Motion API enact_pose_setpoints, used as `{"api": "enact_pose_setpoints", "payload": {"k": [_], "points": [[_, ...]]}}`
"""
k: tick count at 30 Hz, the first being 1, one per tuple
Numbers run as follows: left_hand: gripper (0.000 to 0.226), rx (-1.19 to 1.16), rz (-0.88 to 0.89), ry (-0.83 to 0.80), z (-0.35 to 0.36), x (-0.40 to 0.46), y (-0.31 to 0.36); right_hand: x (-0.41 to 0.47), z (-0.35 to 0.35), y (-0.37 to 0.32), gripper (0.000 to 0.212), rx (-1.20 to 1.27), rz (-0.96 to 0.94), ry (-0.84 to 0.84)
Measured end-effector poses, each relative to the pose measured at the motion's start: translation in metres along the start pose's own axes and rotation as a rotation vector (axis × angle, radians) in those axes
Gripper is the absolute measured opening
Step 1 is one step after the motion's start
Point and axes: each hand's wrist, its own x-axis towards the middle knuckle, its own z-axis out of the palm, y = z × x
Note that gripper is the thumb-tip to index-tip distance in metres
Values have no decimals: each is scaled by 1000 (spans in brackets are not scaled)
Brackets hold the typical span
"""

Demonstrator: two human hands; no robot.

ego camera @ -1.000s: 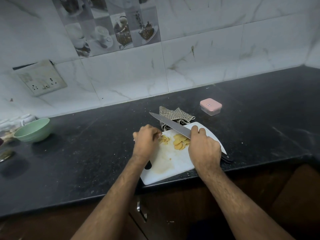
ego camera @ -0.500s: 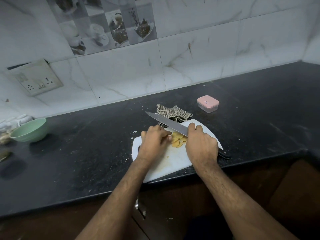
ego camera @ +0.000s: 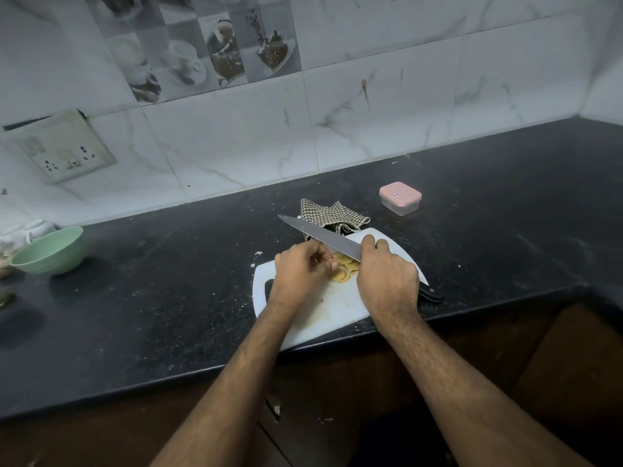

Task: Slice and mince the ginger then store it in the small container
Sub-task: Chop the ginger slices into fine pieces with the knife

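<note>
Both hands have come closer together since a second ago, and the left hand (ego camera: 301,269) now sits right by the ginger slices (ego camera: 344,267). They are thin, pale yellow rounds, lying in a small heap on the white cutting board (ego camera: 332,310). Its fingers are curled and the tips touch the slices — a real pinch cannot be told. The right hand (ego camera: 387,276) grips the knife (ego camera: 320,235), with the long blade slanting up over the ginger. Far back on the dark counter (ego camera: 168,298) stands the small container (ego camera: 400,198), its pink lid on.
</note>
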Motion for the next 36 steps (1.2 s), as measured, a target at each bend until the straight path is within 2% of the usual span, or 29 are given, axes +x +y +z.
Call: {"api": "enact_pose_setpoints", "payload": {"k": [3,5,11,15,17,22,26,30,33,36], "points": [[13,-211,-40,100,-8,-13,2,0,-1,2,15,-8,3,5],[15,-271,-75,149,-14,-23,3,1,-1,3,16,-12,5,16],[11,-40,-190,120,-16,-40,-9,3,-3,2,16,-24,-11,39],[22,88,-164,137,-17,-47,-9,-1,-2,0,17,-39,-17,25],[25,108,-136,120,-19,-49,-14,-2,-2,0,18,-46,-30,15],[21,118,-56,-82,-20,-56,-25,-5,-5,0,23,-52,-84,13],[19,64,-90,-21,-22,-58,-19,-13,-16,-3,19,-78,-176,-3],[23,93,-75,22,-23,-60,-18,-23,-39,-7,12,14,-222,-112],[25,194,-49,67,-20,-62,-18,-28,-64,-3,36,144,-162,-316],[27,299,-21,94,-18,-65,-21,-30,-77,4,34,230,-125,-505]]}}
